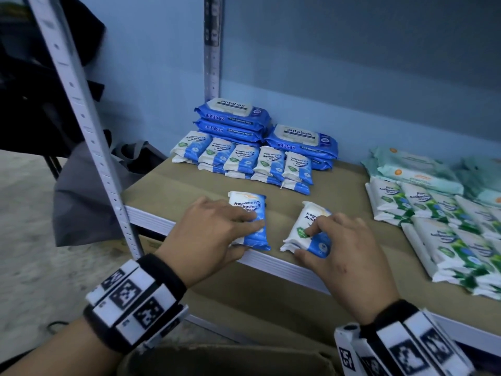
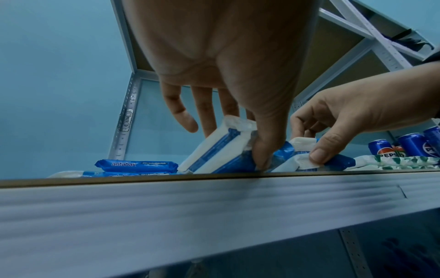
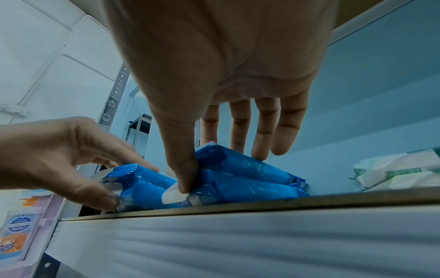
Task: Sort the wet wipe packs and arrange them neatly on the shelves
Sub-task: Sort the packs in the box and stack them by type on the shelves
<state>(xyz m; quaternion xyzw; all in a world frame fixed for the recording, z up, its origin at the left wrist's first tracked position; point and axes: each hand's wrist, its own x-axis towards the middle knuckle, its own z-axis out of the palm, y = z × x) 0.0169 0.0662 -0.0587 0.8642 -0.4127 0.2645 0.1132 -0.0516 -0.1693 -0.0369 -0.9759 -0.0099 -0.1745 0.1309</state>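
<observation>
Here my left hand (image 1: 214,229) pinches one small blue pack pile (image 1: 250,213) at the shelf (image 1: 271,260) front; my right hand (image 1: 344,256) pinches another pile (image 1: 306,229) beside it. Stacked blue packs (image 1: 241,158) sit behind, green packs (image 1: 433,213) rightward.

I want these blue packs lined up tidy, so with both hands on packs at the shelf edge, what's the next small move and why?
Probably slide both forward. The left hand grips one small blue stack and the right hand another, both at the shelf's front edge, apart from the row of matching packs further back. The right stack sits skewed, so straighten it while pushing.
</observation>
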